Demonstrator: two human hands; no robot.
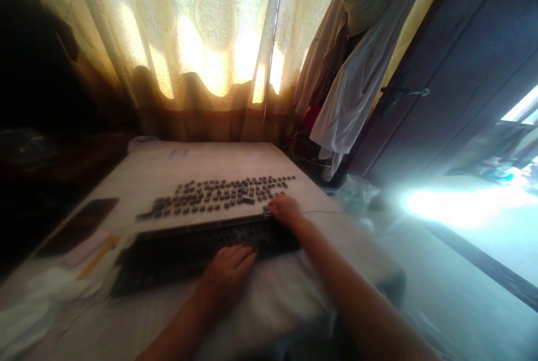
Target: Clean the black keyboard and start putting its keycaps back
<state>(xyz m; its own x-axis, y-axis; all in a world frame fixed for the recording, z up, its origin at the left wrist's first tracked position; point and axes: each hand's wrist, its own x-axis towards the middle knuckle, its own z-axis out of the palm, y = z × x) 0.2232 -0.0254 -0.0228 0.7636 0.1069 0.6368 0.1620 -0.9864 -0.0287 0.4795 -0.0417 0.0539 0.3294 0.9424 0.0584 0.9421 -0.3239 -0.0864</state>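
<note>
A black keyboard (168, 254) lies on a white-covered table, its key bed blurred and dark. Loose dark keycaps (218, 195) are spread in rough rows just behind it. My left hand (229, 265) rests flat on the keyboard's front edge, fingers stretched out and close together. Beyond the keyboard's right part, my right hand (286, 212) reaches to the near right end of the keycap rows. Its fingers are bent together at a small dark keycap (266, 209); blur hides the exact grip.
On the table's left lie a dark flat phone-like slab (79, 225), a yellow-orange stick (98, 256) and crumpled white material (46, 294). A thin cable (321, 212) runs off the right edge. Curtains (214, 24) hang behind, and a dark door (437, 64) stands right.
</note>
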